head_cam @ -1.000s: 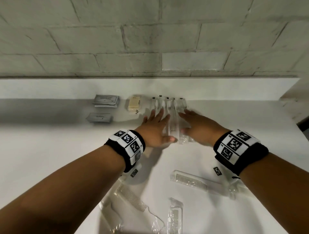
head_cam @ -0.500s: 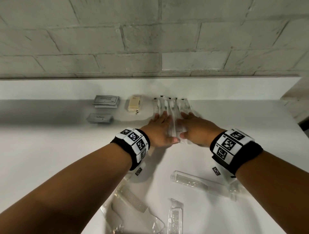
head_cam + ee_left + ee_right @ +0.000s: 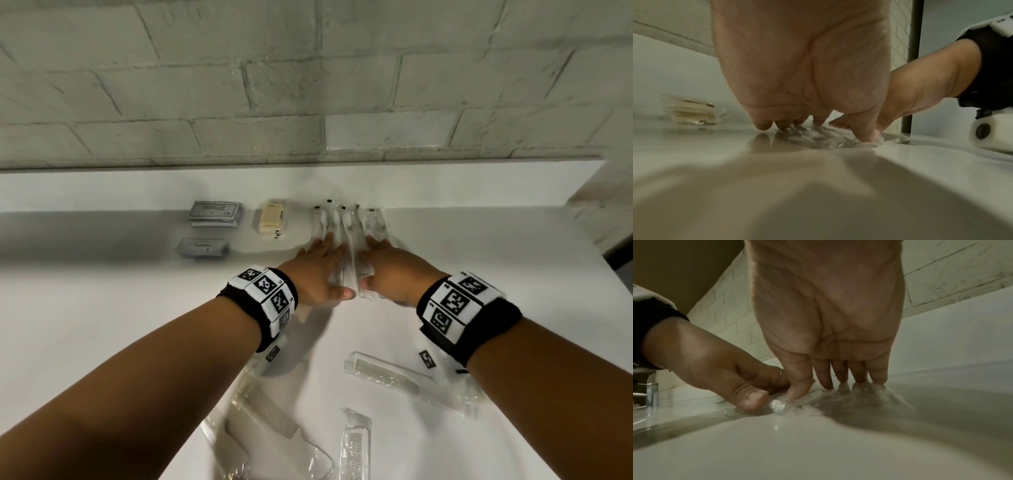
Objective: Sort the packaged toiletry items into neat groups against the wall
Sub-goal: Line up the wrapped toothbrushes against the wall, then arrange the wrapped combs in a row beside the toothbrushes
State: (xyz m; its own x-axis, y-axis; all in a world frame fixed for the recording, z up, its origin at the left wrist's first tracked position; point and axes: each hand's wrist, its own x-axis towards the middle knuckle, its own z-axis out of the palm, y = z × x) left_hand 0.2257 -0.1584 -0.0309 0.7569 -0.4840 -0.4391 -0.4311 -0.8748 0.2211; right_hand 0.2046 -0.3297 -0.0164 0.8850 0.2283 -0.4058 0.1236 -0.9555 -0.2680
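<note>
A row of clear-wrapped packets [image 3: 349, 224] lies lengthwise near the wall [image 3: 308, 85], on the white table [image 3: 102, 325]. My left hand [image 3: 317, 265] lies flat against the row's left side and my right hand [image 3: 388, 270] against its right side, fingers straight. In the left wrist view the left hand's fingertips [image 3: 781, 126] and thumb press down on the crinkled clear packets [image 3: 818, 138]. In the right wrist view the right hand's fingers [image 3: 859, 374] touch the packets [image 3: 849, 395], and the left hand [image 3: 711, 356] sits beside them.
Left of the row sit cream packets [image 3: 270, 221], a grey sachet stack [image 3: 214, 214] and another grey sachet pile [image 3: 202, 247]. Wrapped combs lie near me: one on the right [image 3: 387, 377], one on the left [image 3: 270, 414], one in the middle [image 3: 356, 445].
Both hands have come closer together and slid a little toward the wall, squeezing the clear packets into a tighter row.
</note>
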